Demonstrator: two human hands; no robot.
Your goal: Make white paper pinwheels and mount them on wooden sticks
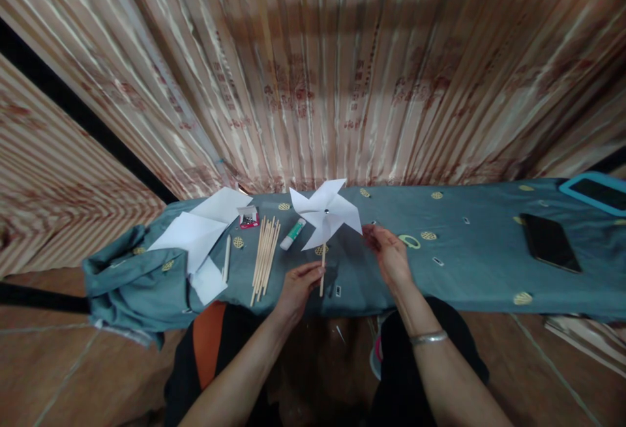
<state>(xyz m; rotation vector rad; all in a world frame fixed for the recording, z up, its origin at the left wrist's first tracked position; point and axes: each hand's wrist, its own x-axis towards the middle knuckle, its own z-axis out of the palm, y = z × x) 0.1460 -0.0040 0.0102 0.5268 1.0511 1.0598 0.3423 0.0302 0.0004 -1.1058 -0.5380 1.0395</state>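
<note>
A white paper pinwheel (334, 220) on a thin wooden stick stands over the table, with a small shiny pin at its centre. My left hand (296, 289) pinches the lower part of that stick between thumb and fingers. Just right of the pinwheel is my right hand (388, 254), its fingers loosely bent and somewhat apart. Its fingertips are close to the tip of the right blade; whether they touch it is hard to tell. Behind my left hand lie a glue stick (293, 235) and a bundle of wooden sticks (265, 257).
A small red box of pins (248, 217), white paper sheets (195, 238) and a white pen-like stick (227, 259) lie left. To the right are green-handled scissors (409, 241), a dark phone (551, 242) and a blue-framed tablet (596, 192). A grey-green cloth (476, 277) covers the narrow table, before a curtain.
</note>
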